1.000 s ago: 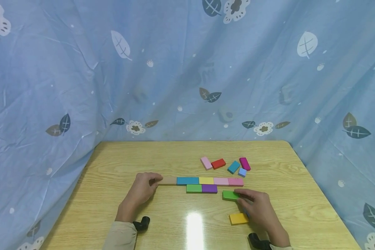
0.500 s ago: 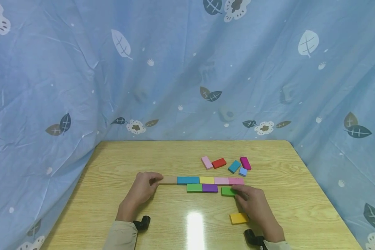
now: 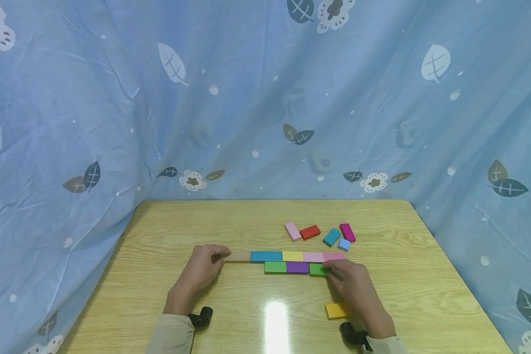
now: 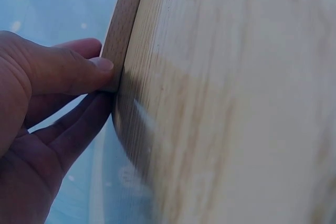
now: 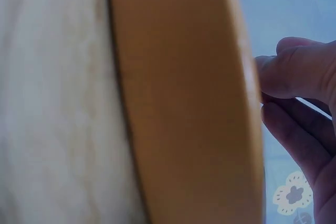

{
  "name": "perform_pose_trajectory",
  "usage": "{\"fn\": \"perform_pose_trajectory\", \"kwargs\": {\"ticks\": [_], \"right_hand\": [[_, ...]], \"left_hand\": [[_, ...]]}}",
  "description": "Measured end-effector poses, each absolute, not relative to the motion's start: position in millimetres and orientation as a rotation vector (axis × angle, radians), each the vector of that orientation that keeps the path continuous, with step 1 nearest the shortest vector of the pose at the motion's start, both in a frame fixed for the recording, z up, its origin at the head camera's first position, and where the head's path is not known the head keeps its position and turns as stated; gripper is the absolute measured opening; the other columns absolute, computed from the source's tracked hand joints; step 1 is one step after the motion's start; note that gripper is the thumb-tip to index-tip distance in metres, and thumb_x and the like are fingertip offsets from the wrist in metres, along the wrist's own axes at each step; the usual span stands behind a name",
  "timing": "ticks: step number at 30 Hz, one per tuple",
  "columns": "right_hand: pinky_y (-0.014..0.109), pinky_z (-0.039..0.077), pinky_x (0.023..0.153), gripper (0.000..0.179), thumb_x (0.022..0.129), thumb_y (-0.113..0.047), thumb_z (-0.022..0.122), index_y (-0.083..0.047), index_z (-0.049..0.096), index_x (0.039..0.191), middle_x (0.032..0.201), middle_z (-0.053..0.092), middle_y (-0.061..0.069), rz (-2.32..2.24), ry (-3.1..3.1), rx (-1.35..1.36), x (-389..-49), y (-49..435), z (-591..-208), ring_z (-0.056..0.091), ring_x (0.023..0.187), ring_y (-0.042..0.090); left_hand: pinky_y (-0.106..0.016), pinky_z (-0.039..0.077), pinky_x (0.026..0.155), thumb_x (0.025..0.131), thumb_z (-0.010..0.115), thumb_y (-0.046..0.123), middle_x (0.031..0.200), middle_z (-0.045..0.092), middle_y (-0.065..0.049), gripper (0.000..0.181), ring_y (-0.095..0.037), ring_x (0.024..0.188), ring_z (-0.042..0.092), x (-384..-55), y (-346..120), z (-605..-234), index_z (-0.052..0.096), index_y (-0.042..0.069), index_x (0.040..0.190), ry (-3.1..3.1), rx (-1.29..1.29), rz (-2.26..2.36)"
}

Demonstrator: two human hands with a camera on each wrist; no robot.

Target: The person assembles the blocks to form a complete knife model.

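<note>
My left hand [image 3: 202,268] pinches the left end of a plain wooden block [image 3: 239,256], thumb on its near side in the left wrist view. That block begins a straight row with a blue block [image 3: 266,256], a yellow block [image 3: 292,255], a light pink block [image 3: 313,256] and a darker pink block [image 3: 334,255]. Along the row's near side lie a light green block [image 3: 275,267] and a purple block [image 3: 297,267], end to end. My right hand [image 3: 353,287] holds a green block [image 3: 316,270] by its right end, its left end right at the purple one.
A yellow-orange block [image 3: 336,310] lies near my right wrist and looms large in the right wrist view. Behind the row are loose blocks: pale pink [image 3: 293,231], red [image 3: 310,232], teal [image 3: 332,237], magenta [image 3: 347,232] and a small light-blue one [image 3: 343,244]. A blue curtain [image 3: 256,98] surrounds the table.
My right hand has moved the green block left and slightly away from me, up to the purple block's end. My left hand has stayed on the wooden block.
</note>
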State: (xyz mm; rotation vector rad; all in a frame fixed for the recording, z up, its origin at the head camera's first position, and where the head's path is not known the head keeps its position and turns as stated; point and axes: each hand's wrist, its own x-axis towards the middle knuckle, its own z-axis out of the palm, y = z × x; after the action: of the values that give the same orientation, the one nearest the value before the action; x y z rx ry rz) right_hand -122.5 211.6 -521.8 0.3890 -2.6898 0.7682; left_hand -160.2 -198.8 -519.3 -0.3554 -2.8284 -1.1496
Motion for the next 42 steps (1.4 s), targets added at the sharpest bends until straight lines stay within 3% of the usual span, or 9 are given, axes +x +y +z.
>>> {"fn": "perform_pose_trajectory", "kwargs": {"ticks": [42], "right_hand": [[0.048, 0.069, 0.09, 0.028, 0.081, 0.008, 0.091, -0.01, 0.085, 0.1, 0.103, 0.083, 0.001, 0.819, -2.682, 0.392, -128.4, 207.1, -521.6, 0.081, 0.102, 0.025]], "left_hand": [[-0.046, 0.064, 0.105, 0.094, 0.079, -0.009, 0.125, 0.081, -0.008, 0.03, -0.033, 0.124, 0.075, -160.4, -198.6, -519.4, 0.085, 0.01, 0.116, -2.839, -0.306, -1.181]]}}
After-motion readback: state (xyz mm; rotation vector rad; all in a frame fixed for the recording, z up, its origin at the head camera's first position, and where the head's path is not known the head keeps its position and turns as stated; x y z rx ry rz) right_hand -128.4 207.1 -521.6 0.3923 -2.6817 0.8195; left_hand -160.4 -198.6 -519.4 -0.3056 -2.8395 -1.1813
